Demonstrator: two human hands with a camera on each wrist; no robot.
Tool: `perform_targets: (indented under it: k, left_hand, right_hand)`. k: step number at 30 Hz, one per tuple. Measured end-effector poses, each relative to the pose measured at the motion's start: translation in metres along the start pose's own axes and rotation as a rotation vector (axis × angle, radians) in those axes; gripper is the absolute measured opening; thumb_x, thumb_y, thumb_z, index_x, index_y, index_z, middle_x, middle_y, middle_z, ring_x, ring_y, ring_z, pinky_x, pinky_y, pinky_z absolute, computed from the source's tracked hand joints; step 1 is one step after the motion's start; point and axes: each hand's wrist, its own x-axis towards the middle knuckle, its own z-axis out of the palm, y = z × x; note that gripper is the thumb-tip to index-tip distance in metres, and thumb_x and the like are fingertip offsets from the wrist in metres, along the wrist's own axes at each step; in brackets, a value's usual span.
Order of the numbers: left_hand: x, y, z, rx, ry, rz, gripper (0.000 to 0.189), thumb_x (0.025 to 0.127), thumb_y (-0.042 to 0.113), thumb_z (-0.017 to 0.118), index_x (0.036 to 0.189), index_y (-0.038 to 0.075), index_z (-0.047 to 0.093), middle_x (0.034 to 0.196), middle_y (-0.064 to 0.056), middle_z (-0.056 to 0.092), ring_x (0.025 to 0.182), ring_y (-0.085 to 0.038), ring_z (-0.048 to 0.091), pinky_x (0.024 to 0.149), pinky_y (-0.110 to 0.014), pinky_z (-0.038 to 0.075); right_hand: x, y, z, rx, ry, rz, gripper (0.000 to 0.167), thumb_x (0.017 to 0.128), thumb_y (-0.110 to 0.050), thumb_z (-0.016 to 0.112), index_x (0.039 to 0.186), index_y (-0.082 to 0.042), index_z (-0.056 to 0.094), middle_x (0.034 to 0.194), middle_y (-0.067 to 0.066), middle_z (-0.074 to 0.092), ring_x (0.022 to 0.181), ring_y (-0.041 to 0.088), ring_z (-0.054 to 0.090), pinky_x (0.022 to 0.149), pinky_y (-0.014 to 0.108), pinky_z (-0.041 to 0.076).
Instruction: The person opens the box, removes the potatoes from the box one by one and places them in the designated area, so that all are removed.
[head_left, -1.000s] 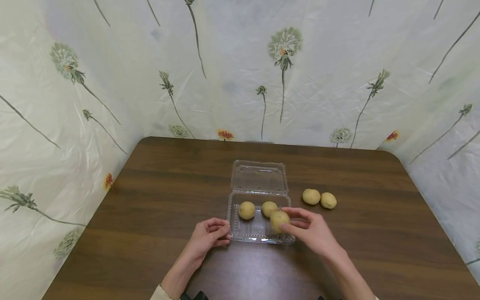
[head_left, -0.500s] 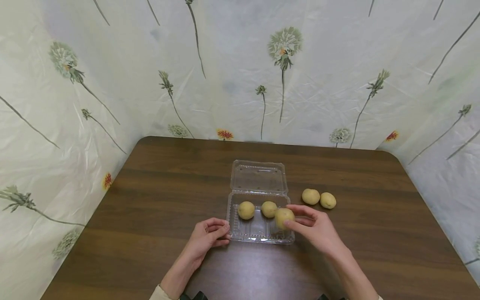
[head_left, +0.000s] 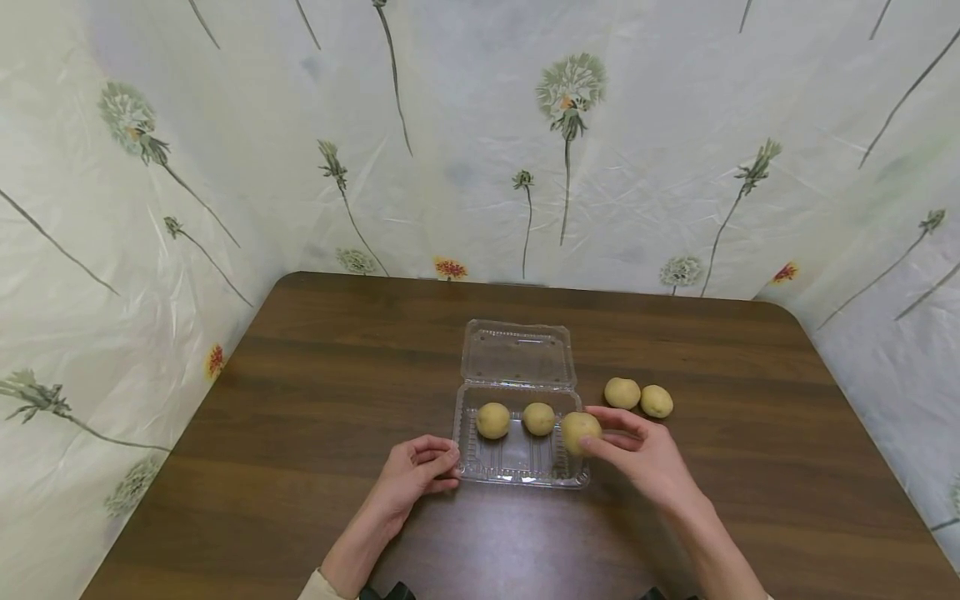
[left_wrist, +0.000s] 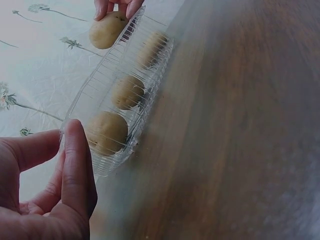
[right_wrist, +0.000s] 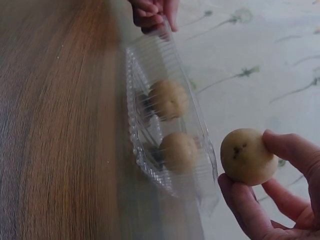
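Note:
A clear plastic clamshell container (head_left: pixel 517 457) stands on the table with its lid (head_left: pixel 517 354) folded back. Inside it lie two potatoes, one at the left (head_left: pixel 492 421) and one nearer the middle (head_left: pixel 538 419). My left hand (head_left: pixel 416 471) pinches the container's left rim between thumb and fingers, as the left wrist view shows. Between the thumb and fingertips of my right hand (head_left: pixel 648 458) is another potato (right_wrist: pixel 248 156), raised over the container's right rim. Dark spots mark its skin in the right wrist view.
Two more potatoes (head_left: pixel 637 396) sit side by side on the brown wooden table (head_left: pixel 337 358), to the right of the container and beyond my right hand. A pale curtain printed with flowers (head_left: pixel 465 125) hangs around the back and sides of the table.
My right hand has carried its potato to the right and slightly away from me, from over the container's inside to its right rim. The left hand keeps its place.

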Motion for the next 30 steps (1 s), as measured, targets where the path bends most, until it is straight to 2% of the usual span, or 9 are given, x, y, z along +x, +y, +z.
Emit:
perform_targets:
  k: [9,20,30]
  left_hand:
    - [-0.001,0.002,0.001,0.016,-0.001,-0.006,0.031,0.092,0.008,0.069,0.111,-0.013,0.058,0.088,-0.009,0.064,0.078,-0.017,0.066,0.073,-0.030,0.060]
    - [-0.001,0.004,0.001,0.025,0.004,-0.017,0.030,0.092,0.008,0.070,0.111,-0.012,0.059,0.089,-0.010,0.064,0.078,-0.018,0.066,0.074,-0.031,0.060]
    - [-0.001,0.002,0.000,0.013,0.005,-0.015,0.032,0.092,0.008,0.070,0.112,-0.014,0.057,0.088,-0.010,0.064,0.078,-0.018,0.066,0.073,-0.031,0.060]
  right_hand:
    - [0.000,0.006,-0.007,0.001,0.014,0.021,0.054,0.085,-0.035,0.078,0.131,-0.012,0.061,0.122,0.009,0.064,0.105,0.013,0.064,0.085,0.024,0.051]
    - [-0.002,0.012,-0.017,-0.023,0.051,0.072,0.059,0.085,-0.040,0.077,0.135,-0.014,0.059,0.128,0.008,0.061,0.104,0.006,0.063,0.084,0.022,0.050]
    - [-0.001,0.021,-0.024,-0.060,0.057,0.081,0.062,0.087,-0.042,0.074,0.137,-0.011,0.056,0.131,0.011,0.058,0.104,0.004,0.062,0.084,0.019,0.050]
